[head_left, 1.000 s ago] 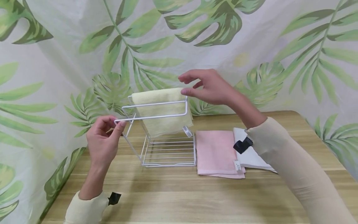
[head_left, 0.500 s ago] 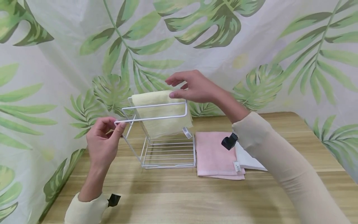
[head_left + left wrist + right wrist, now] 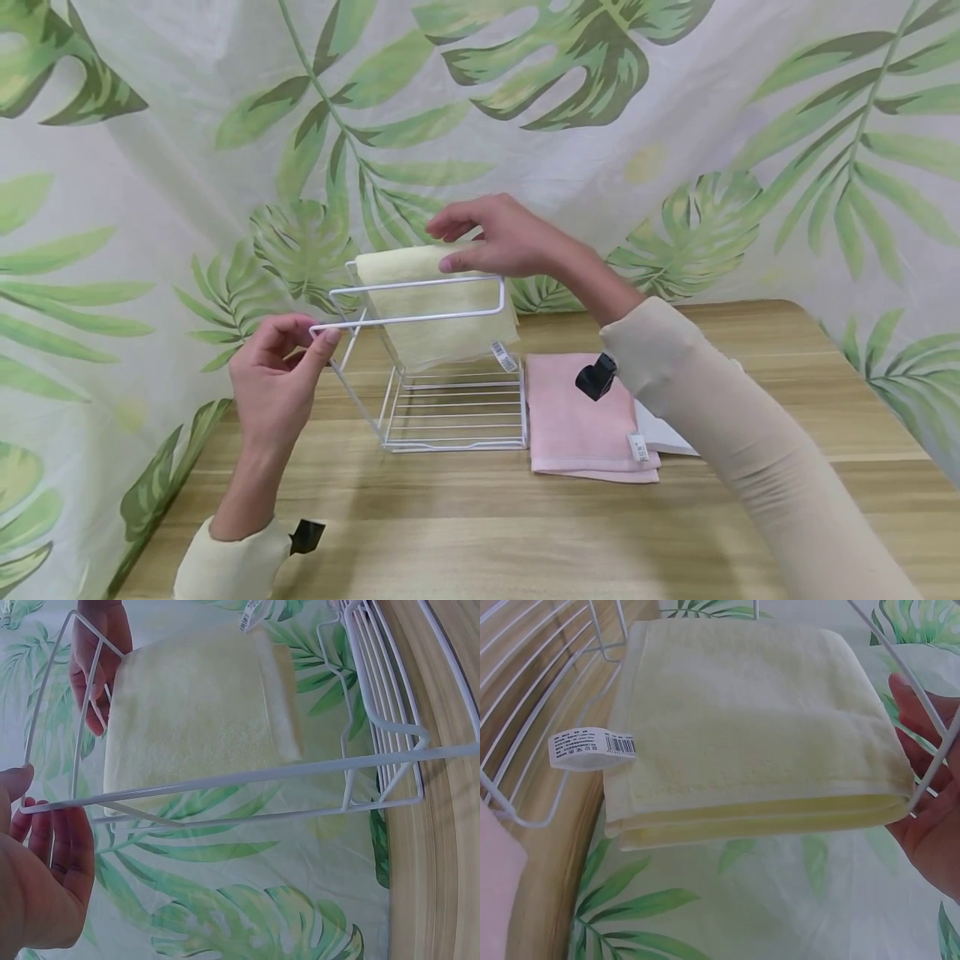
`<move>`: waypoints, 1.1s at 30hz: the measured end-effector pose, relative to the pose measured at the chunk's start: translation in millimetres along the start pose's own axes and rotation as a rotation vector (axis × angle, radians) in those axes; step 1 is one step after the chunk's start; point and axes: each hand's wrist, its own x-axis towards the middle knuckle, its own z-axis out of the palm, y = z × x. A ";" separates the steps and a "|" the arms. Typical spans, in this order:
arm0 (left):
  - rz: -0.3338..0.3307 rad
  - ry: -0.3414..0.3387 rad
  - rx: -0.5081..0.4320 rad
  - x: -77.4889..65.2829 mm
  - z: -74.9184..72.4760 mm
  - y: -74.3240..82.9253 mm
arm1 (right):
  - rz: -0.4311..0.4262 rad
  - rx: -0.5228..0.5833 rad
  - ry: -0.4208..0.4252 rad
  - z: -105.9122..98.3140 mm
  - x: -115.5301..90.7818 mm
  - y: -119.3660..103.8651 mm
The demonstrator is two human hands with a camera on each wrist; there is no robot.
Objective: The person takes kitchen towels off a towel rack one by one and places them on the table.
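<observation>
A pale yellow folded towel (image 3: 442, 340) hangs over the back top bar of a white wire rack (image 3: 408, 319). Its paper tag (image 3: 592, 748) dangles at a lower corner. My left hand (image 3: 272, 379) pinches the front left corner of the rack's top between thumb and fingers; the left wrist view shows this grip on the wire up close. At the top fold of the towel is my right hand (image 3: 501, 237), its thumb touching the front face and its fingers loosely bent above, with a gap between thumb and fingers.
Right of the rack lies a folded pink towel (image 3: 577, 425) with a tag. A white folded cloth (image 3: 663, 433) sits beyond it, partly hidden by my right sleeve. The wooden table (image 3: 450, 533) backs onto a leaf-print curtain (image 3: 570, 167).
My right hand has slid leftward along the towel's top edge and slightly down, its sleeve covering more of the white cloth. The left hand, rack and towel look unmoved.
</observation>
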 end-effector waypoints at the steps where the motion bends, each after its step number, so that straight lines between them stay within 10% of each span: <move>1: 0.002 0.001 -0.016 0.1 0.1 0.4 | 0.000 -0.003 0.001 1.0 0.5 -0.3; 33: -0.085 -0.010 -0.171 7.7 -9.0 11.6 | 0.066 -0.105 -0.078 10.9 18.8 -5.9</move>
